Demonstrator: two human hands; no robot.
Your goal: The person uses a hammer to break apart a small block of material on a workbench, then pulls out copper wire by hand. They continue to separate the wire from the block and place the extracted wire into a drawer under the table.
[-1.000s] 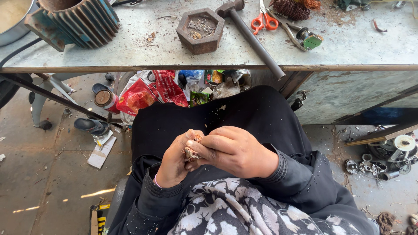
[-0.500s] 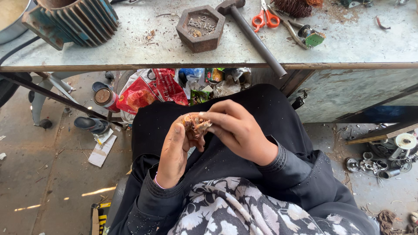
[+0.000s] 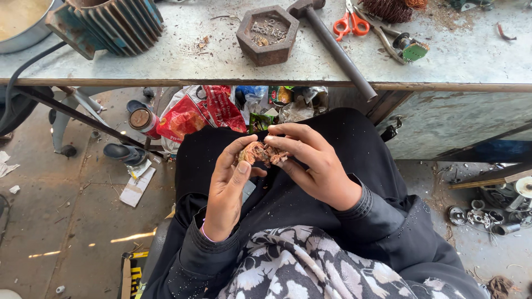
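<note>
Metal workbench (image 3: 166,61) spans the view above the grip. On it, up and left of the grip, a finned motor housing (image 3: 111,22); directly above, a hammer (image 3: 338,50), a hexagonal block (image 3: 267,34) and orange-handled scissors (image 3: 350,21). Left hand (image 3: 230,185) and right hand (image 3: 313,160) meet over the lap. Both are closed narrowly on a small tangle of copper wire (image 3: 260,153), pinched between thumbs and fingertips.

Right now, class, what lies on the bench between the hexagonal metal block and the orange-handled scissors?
In the head view, the hammer lies between the hexagonal block and the scissors, with its long handle slanting down toward the bench edge.
</note>
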